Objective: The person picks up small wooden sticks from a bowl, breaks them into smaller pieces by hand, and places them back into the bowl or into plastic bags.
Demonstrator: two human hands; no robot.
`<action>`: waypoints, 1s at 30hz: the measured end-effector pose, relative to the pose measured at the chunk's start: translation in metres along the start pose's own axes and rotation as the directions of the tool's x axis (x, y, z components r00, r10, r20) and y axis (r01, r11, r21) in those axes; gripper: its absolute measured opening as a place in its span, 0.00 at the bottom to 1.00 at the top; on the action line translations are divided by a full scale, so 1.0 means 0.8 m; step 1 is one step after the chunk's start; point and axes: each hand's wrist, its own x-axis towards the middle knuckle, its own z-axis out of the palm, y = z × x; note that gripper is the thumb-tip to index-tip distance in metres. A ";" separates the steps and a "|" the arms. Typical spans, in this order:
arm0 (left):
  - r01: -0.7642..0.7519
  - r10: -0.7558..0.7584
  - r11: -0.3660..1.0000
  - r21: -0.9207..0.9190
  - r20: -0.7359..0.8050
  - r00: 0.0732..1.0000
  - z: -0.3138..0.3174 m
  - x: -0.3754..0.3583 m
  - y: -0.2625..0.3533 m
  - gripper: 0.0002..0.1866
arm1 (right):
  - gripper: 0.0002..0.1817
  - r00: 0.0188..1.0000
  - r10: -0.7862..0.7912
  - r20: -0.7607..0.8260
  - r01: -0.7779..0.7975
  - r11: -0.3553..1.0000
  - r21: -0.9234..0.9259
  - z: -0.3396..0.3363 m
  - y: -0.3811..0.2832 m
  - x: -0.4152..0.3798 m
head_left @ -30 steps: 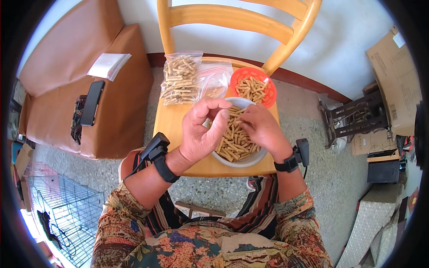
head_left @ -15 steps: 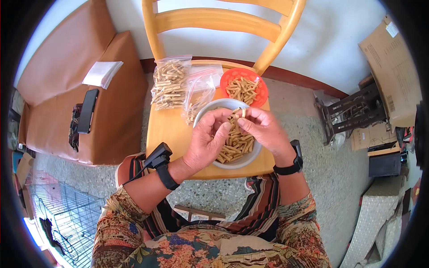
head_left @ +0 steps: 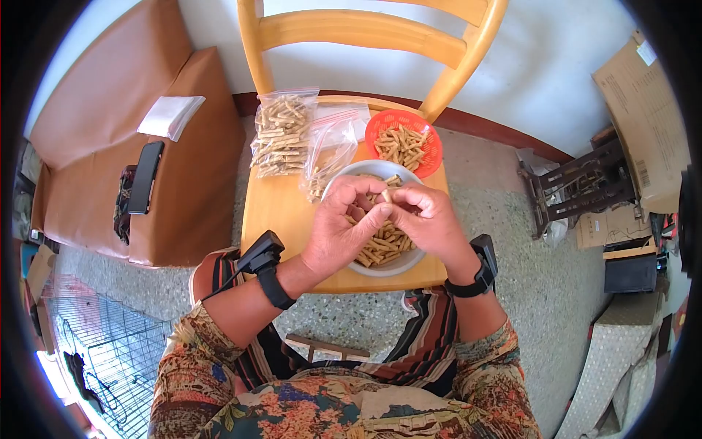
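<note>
Two hands (head_left: 342, 225) (head_left: 431, 223), two wristbands (head_left: 274, 287) (head_left: 483, 279), one bowl (head_left: 387, 271), one red basket (head_left: 435, 147)

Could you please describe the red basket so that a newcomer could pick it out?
Start at the light wooden chair. At the far right of its seat, just beyond the larger pale bowl, sits the basket, holding short brown sticks. Its bright red, slotted wall sets it apart from that bowl and the clear plastic bags.
</note>
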 end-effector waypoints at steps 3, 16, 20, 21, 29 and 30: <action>0.076 -0.078 0.987 -0.141 -0.009 0.997 -0.002 0.002 -0.008 0.09 | 0.10 1.000 -0.007 0.012 0.009 0.992 -0.125 0.004 -0.003 -0.002; 0.224 -0.201 0.876 -0.427 0.098 0.975 -0.004 0.004 0.005 0.08 | 0.10 0.993 -0.063 -0.099 0.079 0.983 0.165 0.010 0.007 0.000; 0.212 -0.192 0.891 -0.400 0.090 0.977 -0.003 0.003 0.012 0.08 | 0.09 0.983 -0.146 -0.115 0.150 0.988 0.026 0.012 0.000 -0.002; 0.158 -0.144 0.915 -0.370 0.066 0.987 -0.003 0.002 0.013 0.07 | 0.09 0.983 -0.146 -0.115 0.150 0.988 0.026 0.012 -0.001 -0.002; -0.058 0.063 0.984 -0.168 0.023 0.998 -0.004 0.003 0.009 0.07 | 0.08 0.979 -0.188 -0.079 0.192 0.980 0.054 0.006 0.000 -0.005; -0.134 0.138 0.987 -0.089 0.034 0.990 -0.006 0.004 0.008 0.06 | 0.08 0.979 -0.188 -0.079 0.193 0.980 0.054 0.005 0.001 -0.005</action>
